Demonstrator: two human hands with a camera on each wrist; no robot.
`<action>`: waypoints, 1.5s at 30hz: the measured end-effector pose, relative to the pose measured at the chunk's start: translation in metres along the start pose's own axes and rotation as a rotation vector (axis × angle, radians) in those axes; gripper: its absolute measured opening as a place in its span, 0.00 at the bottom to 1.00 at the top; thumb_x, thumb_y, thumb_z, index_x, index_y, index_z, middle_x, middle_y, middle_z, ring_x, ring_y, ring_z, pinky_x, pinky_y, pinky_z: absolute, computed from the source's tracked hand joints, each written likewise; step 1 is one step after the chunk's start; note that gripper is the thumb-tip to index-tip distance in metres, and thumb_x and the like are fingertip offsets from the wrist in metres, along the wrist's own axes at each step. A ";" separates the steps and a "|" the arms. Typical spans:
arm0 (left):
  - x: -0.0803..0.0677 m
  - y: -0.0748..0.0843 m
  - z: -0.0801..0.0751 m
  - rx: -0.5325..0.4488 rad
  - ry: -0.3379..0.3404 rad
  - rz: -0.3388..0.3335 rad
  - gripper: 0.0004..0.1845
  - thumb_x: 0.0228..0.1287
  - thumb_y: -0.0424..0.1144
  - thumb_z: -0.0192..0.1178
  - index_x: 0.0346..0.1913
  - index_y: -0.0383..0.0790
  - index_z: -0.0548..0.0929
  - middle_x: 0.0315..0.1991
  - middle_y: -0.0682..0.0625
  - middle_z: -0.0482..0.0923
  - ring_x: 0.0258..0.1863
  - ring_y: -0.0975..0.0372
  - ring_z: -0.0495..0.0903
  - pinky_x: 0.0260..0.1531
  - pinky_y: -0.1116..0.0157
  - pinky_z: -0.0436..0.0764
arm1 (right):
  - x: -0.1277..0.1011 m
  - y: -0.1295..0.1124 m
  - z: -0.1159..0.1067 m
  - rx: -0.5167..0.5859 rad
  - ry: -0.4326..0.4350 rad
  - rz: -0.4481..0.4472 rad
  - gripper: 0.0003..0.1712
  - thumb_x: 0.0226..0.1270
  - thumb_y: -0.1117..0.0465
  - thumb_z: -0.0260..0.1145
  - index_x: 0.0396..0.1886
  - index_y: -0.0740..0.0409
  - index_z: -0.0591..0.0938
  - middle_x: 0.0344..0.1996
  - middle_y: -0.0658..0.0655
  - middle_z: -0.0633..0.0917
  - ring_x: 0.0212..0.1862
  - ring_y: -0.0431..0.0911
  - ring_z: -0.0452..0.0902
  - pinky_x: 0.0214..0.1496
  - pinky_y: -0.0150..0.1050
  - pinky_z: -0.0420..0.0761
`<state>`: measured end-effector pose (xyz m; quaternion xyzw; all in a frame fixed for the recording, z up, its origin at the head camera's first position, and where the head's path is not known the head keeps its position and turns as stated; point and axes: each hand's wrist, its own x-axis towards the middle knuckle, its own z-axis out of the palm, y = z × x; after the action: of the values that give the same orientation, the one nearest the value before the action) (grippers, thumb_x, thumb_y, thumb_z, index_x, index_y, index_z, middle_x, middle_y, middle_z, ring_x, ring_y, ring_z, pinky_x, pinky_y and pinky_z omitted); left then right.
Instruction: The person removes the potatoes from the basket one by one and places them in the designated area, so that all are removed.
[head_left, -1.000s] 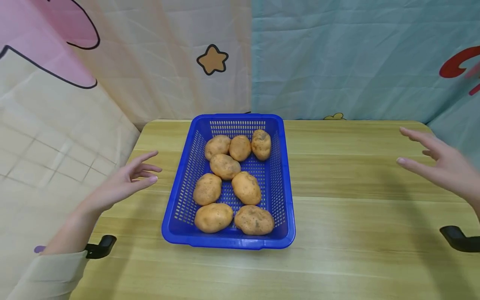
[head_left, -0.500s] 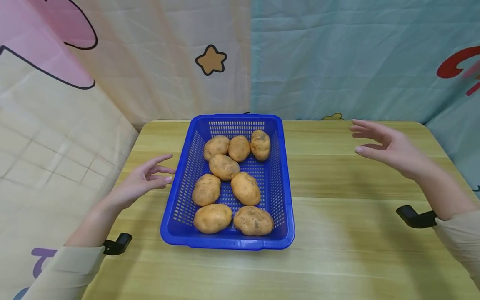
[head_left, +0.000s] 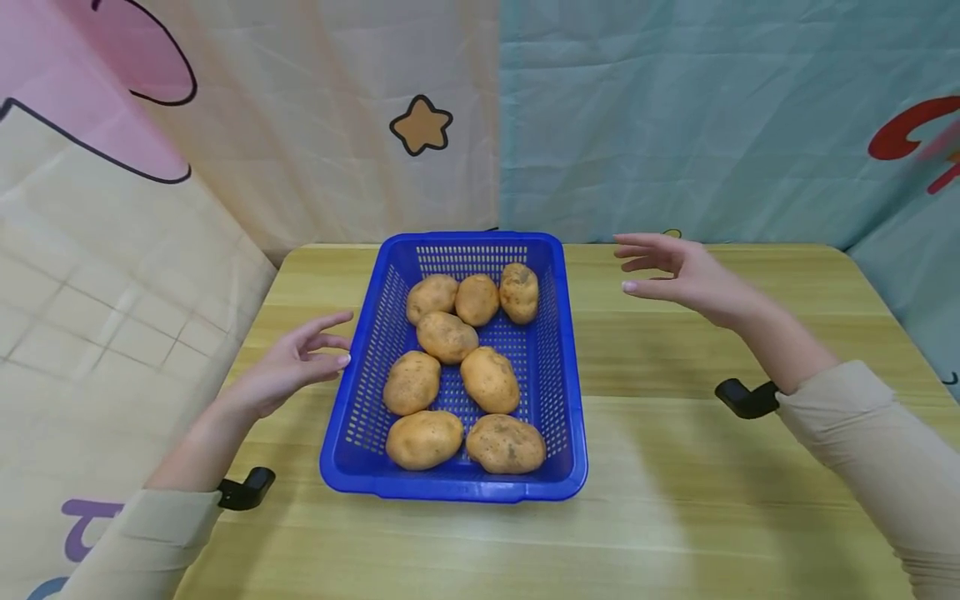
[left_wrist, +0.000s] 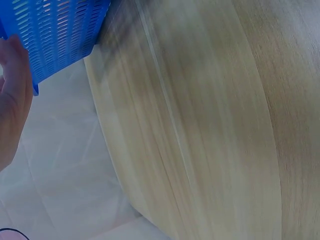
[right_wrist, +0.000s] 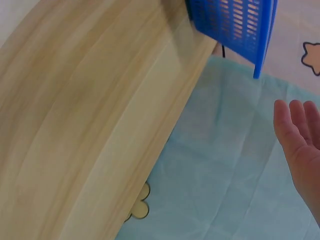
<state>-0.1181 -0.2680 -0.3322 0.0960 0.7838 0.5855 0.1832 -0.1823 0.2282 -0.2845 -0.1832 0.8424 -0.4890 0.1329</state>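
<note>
A blue plastic basket [head_left: 581, 417] with slotted walls stands on the table, several potatoes [head_left: 490, 379] lying in it. My left hand [head_left: 296, 362] is at the basket's left rim, fingers loosely bent and pointing at it; in the left wrist view the hand [left_wrist: 12, 95] overlaps the basket [left_wrist: 55, 35], and whether it touches the rim I cannot tell. To the right of the basket, my right hand [head_left: 686, 279] hovers apart from it with relaxed fingers and holds nothing. The right wrist view has that hand [right_wrist: 302, 145] below the basket's corner [right_wrist: 240, 25].
The wooden table [head_left: 645, 533] ends at a printed curtain [head_left: 675, 108] behind the basket. Another pale cloth [head_left: 112, 333] hangs along the left side. Each wrist carries a black mount, one by the left cuff [head_left: 247, 490] and one by the right cuff [head_left: 748, 398].
My right hand has come a long way left toward the basket. The left hand has moved right, up to the basket's left rim. Basket and potatoes stay in place.
</note>
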 end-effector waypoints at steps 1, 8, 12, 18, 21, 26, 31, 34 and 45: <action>0.000 -0.001 0.000 -0.010 -0.002 -0.002 0.34 0.66 0.30 0.55 0.70 0.30 0.51 0.48 0.44 0.71 0.43 0.65 0.78 0.44 0.65 0.81 | 0.004 -0.001 0.002 0.000 -0.009 0.008 0.34 0.64 0.59 0.64 0.69 0.48 0.63 0.62 0.55 0.69 0.61 0.48 0.67 0.50 0.30 0.76; 0.001 -0.004 0.003 -0.041 -0.017 -0.019 0.34 0.65 0.30 0.55 0.70 0.31 0.52 0.49 0.40 0.68 0.41 0.63 0.79 0.43 0.66 0.81 | 0.034 -0.012 0.016 0.036 -0.047 0.023 0.35 0.62 0.59 0.66 0.68 0.52 0.64 0.62 0.57 0.70 0.61 0.51 0.66 0.58 0.47 0.73; 0.002 -0.003 0.003 -0.042 -0.024 -0.023 0.34 0.65 0.30 0.55 0.70 0.31 0.52 0.50 0.39 0.69 0.41 0.63 0.79 0.43 0.65 0.81 | 0.049 -0.019 0.022 0.081 -0.066 0.023 0.35 0.61 0.62 0.66 0.68 0.54 0.64 0.62 0.60 0.69 0.61 0.53 0.67 0.59 0.51 0.72; 0.005 -0.002 0.002 -0.049 -0.025 -0.037 0.34 0.66 0.31 0.55 0.70 0.32 0.53 0.50 0.41 0.70 0.42 0.62 0.80 0.43 0.64 0.81 | 0.070 -0.029 0.032 0.135 -0.093 0.026 0.36 0.61 0.65 0.66 0.68 0.56 0.64 0.64 0.64 0.67 0.62 0.57 0.65 0.59 0.52 0.72; 0.006 -0.002 0.002 -0.062 -0.024 -0.043 0.34 0.66 0.31 0.56 0.71 0.34 0.53 0.49 0.42 0.71 0.41 0.61 0.80 0.44 0.64 0.81 | 0.080 -0.034 0.040 0.164 -0.094 0.033 0.36 0.61 0.66 0.65 0.68 0.57 0.63 0.64 0.65 0.66 0.63 0.58 0.64 0.59 0.52 0.72; 0.008 -0.002 0.003 -0.073 -0.030 -0.050 0.35 0.65 0.31 0.56 0.71 0.35 0.52 0.49 0.42 0.71 0.41 0.60 0.80 0.45 0.64 0.81 | 0.092 -0.036 0.054 0.216 -0.093 0.074 0.36 0.61 0.68 0.65 0.68 0.57 0.63 0.64 0.65 0.66 0.61 0.57 0.67 0.58 0.52 0.73; 0.007 -0.003 0.004 -0.081 -0.037 -0.055 0.35 0.65 0.30 0.56 0.71 0.34 0.52 0.48 0.42 0.72 0.40 0.61 0.80 0.44 0.64 0.81 | 0.097 -0.040 0.063 0.237 -0.082 0.113 0.35 0.61 0.68 0.65 0.67 0.57 0.64 0.63 0.65 0.66 0.60 0.56 0.67 0.58 0.53 0.72; 0.007 -0.002 0.004 -0.077 -0.037 -0.050 0.35 0.65 0.30 0.55 0.71 0.33 0.51 0.47 0.43 0.72 0.40 0.61 0.80 0.44 0.64 0.81 | 0.099 -0.044 0.067 0.257 -0.068 0.127 0.35 0.60 0.68 0.65 0.67 0.57 0.65 0.63 0.65 0.66 0.61 0.56 0.67 0.59 0.54 0.71; 0.005 0.000 0.006 -0.048 -0.037 -0.025 0.35 0.65 0.29 0.55 0.70 0.32 0.52 0.47 0.43 0.71 0.40 0.63 0.79 0.43 0.66 0.81 | 0.111 -0.049 0.088 0.340 -0.039 0.146 0.34 0.60 0.67 0.65 0.66 0.58 0.66 0.63 0.64 0.67 0.58 0.55 0.69 0.59 0.52 0.72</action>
<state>-0.1207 -0.2609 -0.3343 0.0925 0.7670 0.6001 0.2074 -0.2379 0.0887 -0.2896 -0.1060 0.7559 -0.6099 0.2132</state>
